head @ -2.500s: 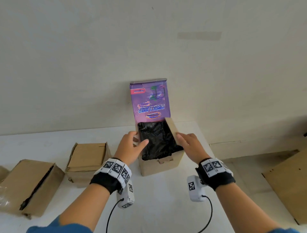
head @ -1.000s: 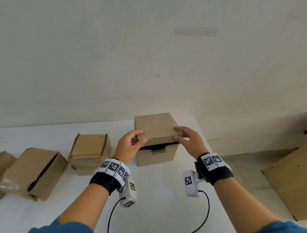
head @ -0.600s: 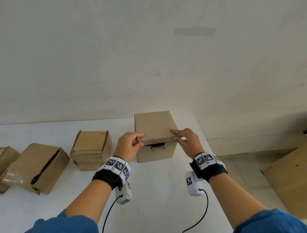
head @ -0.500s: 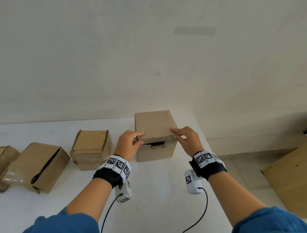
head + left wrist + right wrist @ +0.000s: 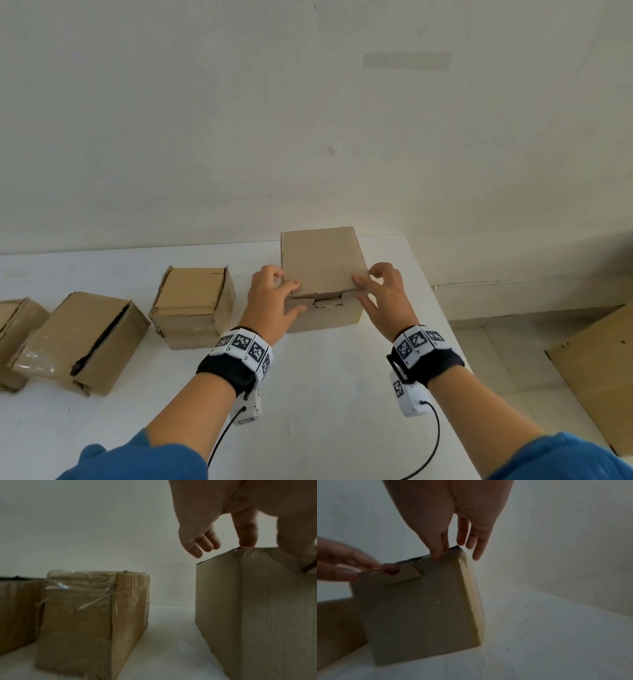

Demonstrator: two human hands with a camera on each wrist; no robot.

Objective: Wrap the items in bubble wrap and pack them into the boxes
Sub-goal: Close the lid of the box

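**Packing station: one box being closed, three boxes alongside**

- Plain brown cardboard box, upright [image 5: 322, 270]: stands on the white surface [image 5: 325, 383] near its far right corner, close to the pale wall [image 5: 308, 120]. Its top lid lies folded down over the opening; along the near edge a narrow dark slit and a torn tuck flap [image 5: 317, 303] show, so the lid is not fully seated. All places below are given from this box.
- Left hand [image 5: 270, 305]: at the near left top corner. Fingers [image 5: 289, 286] are curled onto the lid edge with the thumb lower on the front face, pinching that corner. The left wrist view shows a fingertip touching the top edge.
- Right hand [image 5: 383, 298]: at the near right top corner. Index finger and thumb grip the lid edge; the other fingers are spread loose above it.
- Taped brown cardboard box, closed [image 5: 193, 305]: just to the left, apart from it, clear tape creased over its side.
- Long brown cardboard box with a dark split seam [image 5: 78, 339]: further left again.
- Fourth brown box [image 5: 13, 329]: furthest left, cut off by the picture edge.
- Flat brown cardboard sheet [image 5: 596, 373]: to the right, on the tiled floor beyond the surface.
- Blue sleeves [image 5: 137, 459] and marker-printed wristbands [image 5: 243, 346] on both forearms.
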